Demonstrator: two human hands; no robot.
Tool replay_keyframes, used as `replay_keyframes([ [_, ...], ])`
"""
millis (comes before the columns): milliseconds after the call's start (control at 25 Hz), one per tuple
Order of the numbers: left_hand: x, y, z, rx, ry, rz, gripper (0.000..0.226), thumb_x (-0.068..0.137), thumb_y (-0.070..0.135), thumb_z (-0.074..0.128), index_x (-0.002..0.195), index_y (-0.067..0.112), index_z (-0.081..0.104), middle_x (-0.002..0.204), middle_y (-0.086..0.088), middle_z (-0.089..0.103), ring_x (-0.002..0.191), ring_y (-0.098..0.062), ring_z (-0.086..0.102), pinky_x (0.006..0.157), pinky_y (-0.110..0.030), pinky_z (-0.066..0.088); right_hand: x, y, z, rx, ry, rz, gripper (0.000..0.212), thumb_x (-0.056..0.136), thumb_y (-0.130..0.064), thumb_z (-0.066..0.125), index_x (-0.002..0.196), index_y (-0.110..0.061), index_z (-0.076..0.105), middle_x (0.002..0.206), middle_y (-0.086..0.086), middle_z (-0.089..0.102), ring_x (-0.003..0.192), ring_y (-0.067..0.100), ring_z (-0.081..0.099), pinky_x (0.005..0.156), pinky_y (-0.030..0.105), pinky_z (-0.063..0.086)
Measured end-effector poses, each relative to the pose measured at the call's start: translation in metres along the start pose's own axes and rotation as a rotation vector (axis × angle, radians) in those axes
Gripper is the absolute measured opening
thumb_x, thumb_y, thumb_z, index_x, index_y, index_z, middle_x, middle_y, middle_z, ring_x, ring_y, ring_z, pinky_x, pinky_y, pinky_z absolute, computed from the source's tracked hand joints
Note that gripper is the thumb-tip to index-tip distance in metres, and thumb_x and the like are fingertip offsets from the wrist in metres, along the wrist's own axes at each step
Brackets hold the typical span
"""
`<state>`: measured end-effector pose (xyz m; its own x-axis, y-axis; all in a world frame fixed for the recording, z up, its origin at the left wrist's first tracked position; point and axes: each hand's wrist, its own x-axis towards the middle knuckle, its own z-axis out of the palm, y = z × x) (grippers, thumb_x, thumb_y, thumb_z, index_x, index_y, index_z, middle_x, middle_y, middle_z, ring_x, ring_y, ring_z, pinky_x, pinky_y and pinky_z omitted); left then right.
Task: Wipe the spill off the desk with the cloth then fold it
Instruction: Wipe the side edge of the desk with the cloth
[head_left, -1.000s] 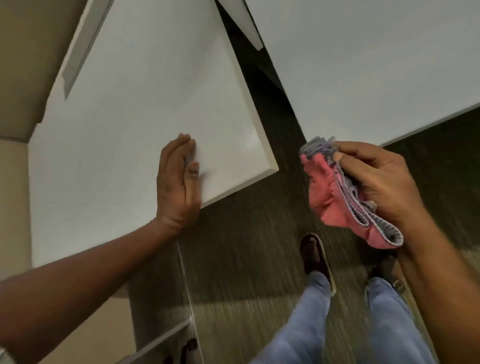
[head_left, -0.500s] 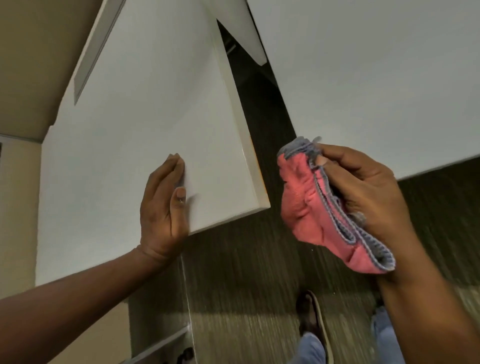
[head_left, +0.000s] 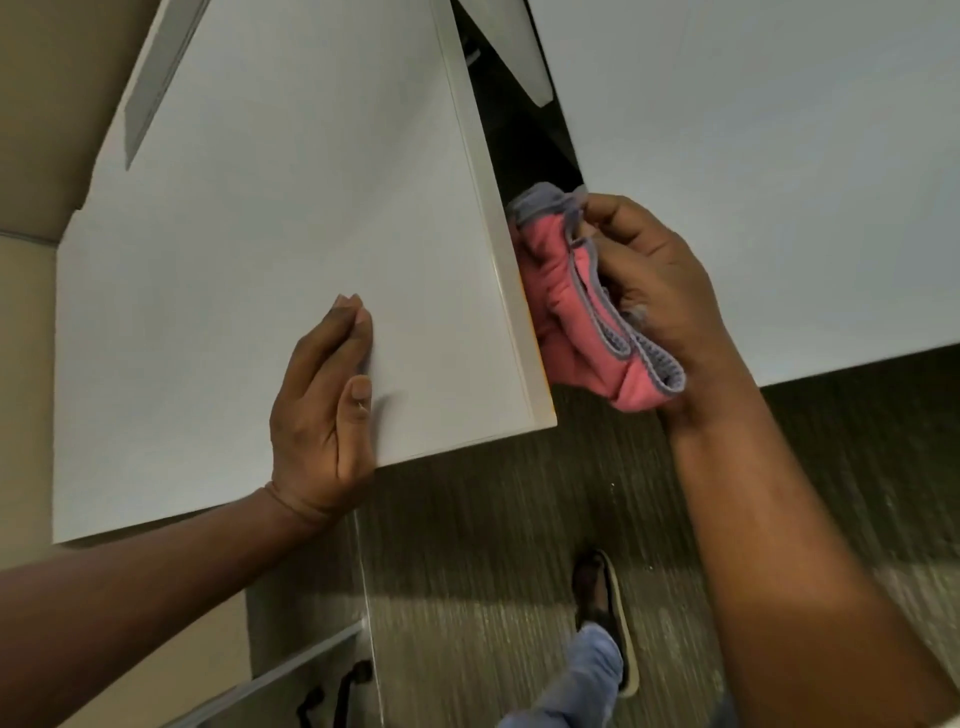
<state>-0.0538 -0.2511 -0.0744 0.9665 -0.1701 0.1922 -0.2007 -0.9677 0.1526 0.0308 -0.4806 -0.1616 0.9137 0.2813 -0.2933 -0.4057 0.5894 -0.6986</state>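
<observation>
Clearly the left hand (head_left: 324, 400) lies flat and open on the white counter (head_left: 270, 218) near its front corner, holding nothing, likely to steady the body. The right hand (head_left: 654, 306) is closed around the bunched pink cloth (head_left: 566, 312), which hangs in the gap beside the counter's side edge, touching or nearly touching it, probably ready to wipe. No spill shows on the surface, and no containers are in sight.

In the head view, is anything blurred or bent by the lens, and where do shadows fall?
Head view: the desk edges splay from wide-angle distortion; the floor is streaked with motion blur; the left hand casts a faint shadow; the cloth looks fairly sharp.
</observation>
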Motion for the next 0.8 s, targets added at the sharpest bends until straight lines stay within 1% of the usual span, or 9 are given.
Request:
replay_keyframes([
  [120,0.002,0.001,0.000,-0.002,-0.007,0.015,0.056,0.102,0.032,0.025,0.130,-0.013,0.044,0.136,-0.027,0.044,0.132,-0.030,0.040,0.112,-0.033,0.033,0.020,-0.012,-0.003,-0.040,-0.004,-0.117,0.021,0.096,-0.009,0.056,0.114,-0.009,0.067,0.102,0.002,0.071,0.084,0.009,0.068,0.075,0.021,0.055],
  [200,0.002,0.000,0.000,-0.006,-0.015,0.006,0.056,0.102,0.032,0.025,0.130,-0.013,0.043,0.137,-0.026,0.043,0.132,-0.030,0.040,0.111,-0.034,0.033,0.032,-0.018,0.000,-0.153,-0.058,-0.216,0.021,0.094,-0.007,0.058,0.113,-0.007,0.067,0.105,0.001,0.070,0.093,0.008,0.068,0.080,0.017,0.053],
  [320,0.000,0.001,0.002,0.005,-0.002,0.010,0.054,0.102,0.030,0.025,0.130,-0.013,0.044,0.137,-0.026,0.043,0.132,-0.030,0.040,0.111,-0.034,0.033,0.044,-0.020,0.003,-0.210,-0.138,-0.304,0.021,0.090,-0.004,0.062,0.108,-0.013,0.068,0.102,-0.006,0.069,0.101,0.004,0.066,0.088,0.018,0.052],
  [360,0.001,0.000,0.002,0.015,0.001,0.014,0.053,0.102,0.028,0.025,0.129,-0.013,0.044,0.136,-0.027,0.044,0.131,-0.030,0.040,0.111,-0.034,0.033,0.047,-0.019,0.004,-0.219,-0.154,-0.321,0.021,0.090,-0.006,0.063,0.109,-0.012,0.068,0.102,-0.005,0.069,0.103,0.005,0.066,0.090,0.020,0.053],
  [440,0.002,0.000,0.001,0.018,0.009,0.027,0.048,0.100,0.021,0.028,0.128,-0.014,0.045,0.134,-0.028,0.044,0.129,-0.033,0.041,0.110,-0.034,0.034,0.050,-0.016,0.004,-0.238,-0.166,-0.346,0.023,0.090,-0.009,0.064,0.112,-0.007,0.068,0.105,0.001,0.070,0.106,0.011,0.066,0.094,0.024,0.052],
  [520,0.003,0.000,0.001,0.033,0.022,0.034,0.044,0.096,0.015,0.030,0.127,-0.013,0.045,0.133,-0.029,0.044,0.128,-0.035,0.042,0.109,-0.037,0.035,0.051,-0.012,0.005,-0.241,-0.151,-0.367,0.024,0.090,-0.009,0.064,0.113,-0.006,0.067,0.104,0.004,0.070,0.106,0.012,0.066,0.094,0.022,0.051],
  [640,0.003,-0.002,0.001,0.019,0.010,0.041,0.045,0.099,0.020,0.029,0.127,-0.012,0.044,0.134,-0.028,0.043,0.129,-0.035,0.042,0.109,-0.040,0.036,0.040,-0.006,0.007,-0.250,-0.140,-0.395,0.025,0.090,-0.005,0.062,0.115,-0.009,0.064,0.102,0.004,0.067,0.101,0.006,0.063,0.091,0.016,0.048],
  [720,0.003,-0.002,0.002,0.011,0.008,0.046,0.047,0.101,0.023,0.028,0.127,-0.012,0.044,0.135,-0.025,0.043,0.129,-0.034,0.042,0.109,-0.041,0.036,0.023,-0.001,0.001,-0.232,-0.169,-0.355,0.027,0.088,0.000,0.061,0.114,-0.009,0.063,0.103,0.005,0.064,0.100,0.007,0.062,0.090,0.015,0.047],
  [800,0.002,-0.001,0.002,0.015,0.019,0.041,0.045,0.099,0.020,0.029,0.127,-0.011,0.045,0.138,-0.017,0.041,0.130,-0.031,0.041,0.109,-0.041,0.036,0.001,0.004,-0.007,-0.221,-0.216,-0.300,0.028,0.087,0.004,0.062,0.113,-0.007,0.063,0.102,0.004,0.062,0.099,0.005,0.060,0.089,0.015,0.047],
])
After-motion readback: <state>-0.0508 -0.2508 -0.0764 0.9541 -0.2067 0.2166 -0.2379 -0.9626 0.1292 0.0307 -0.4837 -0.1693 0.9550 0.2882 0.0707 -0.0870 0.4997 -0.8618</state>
